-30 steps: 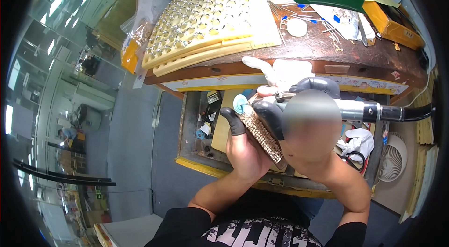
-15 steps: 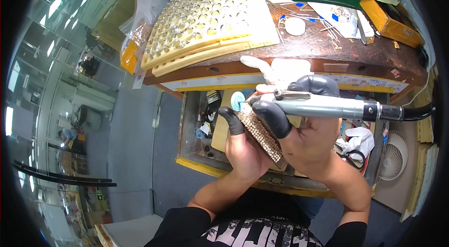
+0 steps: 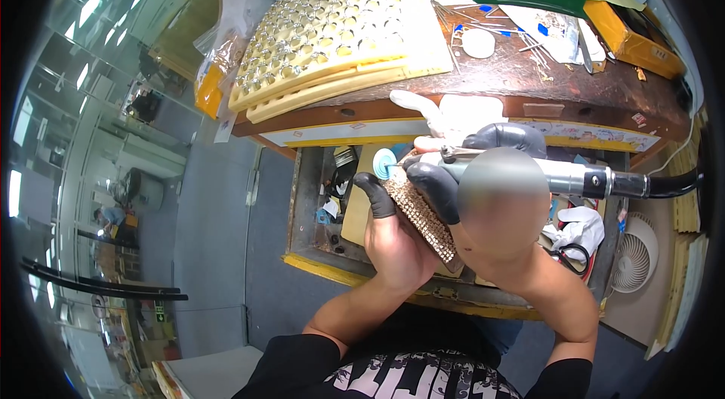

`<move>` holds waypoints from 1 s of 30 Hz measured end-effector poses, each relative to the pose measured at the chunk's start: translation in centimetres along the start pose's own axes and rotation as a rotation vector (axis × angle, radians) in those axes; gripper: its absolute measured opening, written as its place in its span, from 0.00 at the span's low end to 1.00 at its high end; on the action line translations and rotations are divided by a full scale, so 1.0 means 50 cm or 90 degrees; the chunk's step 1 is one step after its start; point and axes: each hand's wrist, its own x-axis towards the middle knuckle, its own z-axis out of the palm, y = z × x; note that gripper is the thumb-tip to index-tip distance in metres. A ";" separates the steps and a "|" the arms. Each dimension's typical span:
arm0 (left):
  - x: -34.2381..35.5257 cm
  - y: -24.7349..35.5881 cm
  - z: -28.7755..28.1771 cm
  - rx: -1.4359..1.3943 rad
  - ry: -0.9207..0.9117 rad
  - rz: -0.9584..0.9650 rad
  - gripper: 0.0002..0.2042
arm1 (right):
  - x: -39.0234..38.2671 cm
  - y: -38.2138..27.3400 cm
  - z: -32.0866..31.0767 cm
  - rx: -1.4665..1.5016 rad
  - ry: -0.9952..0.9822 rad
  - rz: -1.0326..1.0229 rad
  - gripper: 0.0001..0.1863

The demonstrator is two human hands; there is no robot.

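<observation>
Right hand (image 3: pixel 485 224): curled round a silver pen-shaped rotary handpiece (image 3: pixel 570 177), black caps on its digits; a blurred patch covers part of the grip
Left hand (image 3: pixel 399 252): cupped round a bronze-coloured oblong slab with a studded face (image 3: pixel 420 216), the black-capped thumb standing just beside the disc
Disc: a pale blue round disc (image 3: pixel 384 163) at the handpiece's tip, by the slab's upper end; whether the two touch cannot be told
Slab: slanting between both hands, over the drawer
Drawer: pulled out, its yellow front edge (image 3: pixel 321 271) running beneath the wrists
Bench: dark brown wooden workbench (image 3: pixel 529 82), its edge just beyond the hands
Tray: cream foam tray of shiny metal rings (image 3: pixel 432 46), near the bench edge
Room: grey floor (image 3: pixel 264 278) left of the drawer; rightward, a black hose (image 3: pixel 676 182) trails from the handpiece
</observation>
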 end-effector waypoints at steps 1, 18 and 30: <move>0.001 0.000 -0.004 0.005 -0.010 0.009 0.31 | 0.002 -0.002 -0.002 -0.021 -0.015 -0.001 0.09; -0.001 0.007 0.003 0.000 -0.002 -0.010 0.34 | 0.009 -0.002 -0.010 -0.002 -0.002 -0.027 0.07; -0.006 0.010 0.015 0.013 0.015 -0.003 0.39 | 0.004 0.009 0.001 -0.010 0.065 -0.089 0.08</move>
